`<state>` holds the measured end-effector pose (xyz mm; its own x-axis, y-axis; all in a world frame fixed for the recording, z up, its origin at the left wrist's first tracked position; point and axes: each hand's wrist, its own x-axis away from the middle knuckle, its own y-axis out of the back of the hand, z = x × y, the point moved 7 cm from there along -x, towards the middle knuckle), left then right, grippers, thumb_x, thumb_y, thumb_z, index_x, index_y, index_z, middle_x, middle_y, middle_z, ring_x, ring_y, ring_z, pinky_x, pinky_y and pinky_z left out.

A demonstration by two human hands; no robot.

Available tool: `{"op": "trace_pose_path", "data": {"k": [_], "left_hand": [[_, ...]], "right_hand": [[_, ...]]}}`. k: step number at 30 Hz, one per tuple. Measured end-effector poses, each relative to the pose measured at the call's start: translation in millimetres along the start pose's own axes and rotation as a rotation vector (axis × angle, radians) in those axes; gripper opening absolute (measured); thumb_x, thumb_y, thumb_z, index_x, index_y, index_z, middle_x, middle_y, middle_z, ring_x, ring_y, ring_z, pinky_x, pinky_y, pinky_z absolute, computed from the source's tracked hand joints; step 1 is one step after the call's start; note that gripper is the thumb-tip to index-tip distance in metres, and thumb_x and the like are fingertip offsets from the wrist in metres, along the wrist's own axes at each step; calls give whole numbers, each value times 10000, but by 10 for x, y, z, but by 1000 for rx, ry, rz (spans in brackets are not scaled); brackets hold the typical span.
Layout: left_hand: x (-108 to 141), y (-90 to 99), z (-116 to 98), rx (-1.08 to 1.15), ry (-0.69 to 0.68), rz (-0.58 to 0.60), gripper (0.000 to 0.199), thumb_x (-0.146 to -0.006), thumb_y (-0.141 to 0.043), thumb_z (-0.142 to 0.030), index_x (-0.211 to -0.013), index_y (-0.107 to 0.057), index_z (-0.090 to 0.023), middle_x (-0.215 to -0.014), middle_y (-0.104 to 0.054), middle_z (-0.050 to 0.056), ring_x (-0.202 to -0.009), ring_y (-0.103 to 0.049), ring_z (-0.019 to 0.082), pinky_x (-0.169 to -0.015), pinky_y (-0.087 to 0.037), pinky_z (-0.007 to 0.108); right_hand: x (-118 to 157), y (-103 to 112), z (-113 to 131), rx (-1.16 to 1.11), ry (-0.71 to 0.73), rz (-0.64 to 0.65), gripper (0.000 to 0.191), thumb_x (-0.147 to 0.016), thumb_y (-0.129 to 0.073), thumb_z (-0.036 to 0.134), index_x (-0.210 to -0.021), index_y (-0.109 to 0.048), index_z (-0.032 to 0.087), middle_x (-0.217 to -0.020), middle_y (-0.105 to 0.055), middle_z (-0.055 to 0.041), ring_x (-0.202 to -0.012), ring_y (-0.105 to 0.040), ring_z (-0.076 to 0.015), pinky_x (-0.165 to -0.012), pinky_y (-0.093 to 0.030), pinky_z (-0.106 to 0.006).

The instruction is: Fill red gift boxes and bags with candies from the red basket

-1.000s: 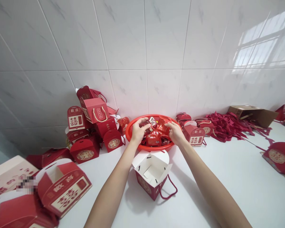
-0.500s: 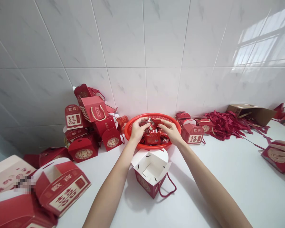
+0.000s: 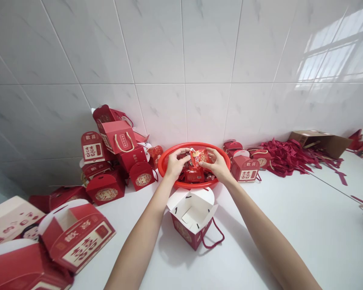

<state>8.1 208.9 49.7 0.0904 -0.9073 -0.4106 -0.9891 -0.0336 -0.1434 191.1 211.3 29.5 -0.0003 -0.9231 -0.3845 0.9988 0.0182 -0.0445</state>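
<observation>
Both hands are over the red plastic basket, which holds several small wrapped sweets. My right hand pinches a shiny red and orange sweet packet between thumb and fingers, raised above the pile. My left hand is closed at the basket's left side, thumb and fingers around small dark red wrapped candy; its exact shape is partly hidden. Another red packet lies in the basket below them. In front stands an open red gift box, upright, its white inside showing and a dark red cord handle hanging at its right.
Red gift boxes are piled on the left, with larger open boxes nearer. Right of the basket stand more boxes, a heap of dark red ribbons and a cardboard box. A tiled wall rises behind.
My right hand has lifted the red and orange packet into view from the basket. At the far right, another person's hand and the box it held have mostly left the view.
</observation>
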Motion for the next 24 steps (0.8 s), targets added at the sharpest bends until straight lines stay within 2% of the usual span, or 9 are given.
{"op": "trace_pose_path", "data": {"k": [2, 5, 8, 11, 15, 20, 24], "left_hand": [[-6, 1, 11, 6, 2, -6, 290, -604, -769, -263, -882, -749, -185, -1006, -753, 58, -931, -688, 221, -826, -563, 342], [-14, 15, 26, 26, 4, -32, 310, -584, -794, -283, -872, -745, -179, -991, -751, 57, -909, -683, 216, -818, -555, 335], [-27, 45, 41, 45, -2, -70, 329, -572, -819, -292, -871, -742, -178, -970, -749, 51, -912, -679, 214, -846, -545, 340], [-46, 75, 52, 53, -23, -102, 343, -568, -839, -305, -868, -739, -173, -969, -748, 58, -936, -677, 222, -877, -536, 350], [-63, 93, 62, 67, -38, -116, 368, -571, -850, -335, -876, -730, -167, -953, -742, 65, -920, -673, 217, -870, -534, 347], [-39, 54, 34, 48, -14, -77, 440, -582, -855, -353, -958, -705, -181, -983, -734, 57, -909, -676, 215, -815, -555, 338], [-3, 9, -12, 18, -13, -46, 406, -603, -845, -366, -943, -723, -180, -1010, -748, 63, -947, -683, 225, -846, -557, 347]], "right_hand": [[25, -5, -7, -33, -69, 4, 782, -509, -904, 327, -1227, -606, 236, -1236, -665, -101, -1214, -601, -308, -990, -526, -466], [45, -35, 16, -169, -130, 37, 759, -503, -898, 291, -1196, -594, 240, -1048, -712, -57, -957, -698, -263, -798, -598, -409], [26, -4, 19, -321, -147, -23, 658, -475, -886, 228, -1072, -608, 234, -907, -728, -11, -786, -708, -207, -696, -597, -338], [6, 29, 3, -382, -160, -73, 568, -472, -884, 226, -974, -619, 231, -796, -722, 18, -688, -695, -176, -622, -574, -289], [15, -7, 32, -411, -185, -9, 544, -510, -899, 277, -994, -653, 239, -832, -738, 19, -670, -694, -158, -606, -567, -276], [58, -79, 67, -385, -252, 90, 581, -477, -920, 224, -1005, -676, 224, -841, -746, -3, -753, -717, -181, -669, -586, -292], [71, -113, 55, -341, -269, 137, 557, -470, -916, 208, -968, -666, 211, -827, -743, -5, -743, -708, -177, -690, -585, -300]]}}
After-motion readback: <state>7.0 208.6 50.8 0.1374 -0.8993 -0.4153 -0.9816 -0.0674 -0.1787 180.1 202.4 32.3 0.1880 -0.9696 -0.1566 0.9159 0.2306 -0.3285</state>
